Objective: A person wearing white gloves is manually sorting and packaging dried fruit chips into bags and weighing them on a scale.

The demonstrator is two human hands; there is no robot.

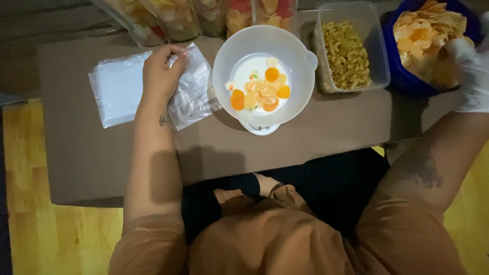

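My left hand (162, 71) rests on a clear plastic bag (191, 91) and pinches its top edge, just left of a white bowl (239, 48). The bowl sits on a small scale (261, 128) and holds several orange and pale round crackers (260, 90). My right hand (471, 76), in a white glove, reaches into a blue tub (395, 76) heaped with orange and yellow crackers (425, 35) at the far right. Whether it grips any crackers is hidden by blur.
A stack of flat clear bags (117, 89) lies left of my left hand. A clear box of macaroni-shaped snacks (349, 48) stands between bowl and tub. Filled snack bags (204, 15) line the back edge of the brown cardboard surface (86, 158). Wooden floor lies around it.
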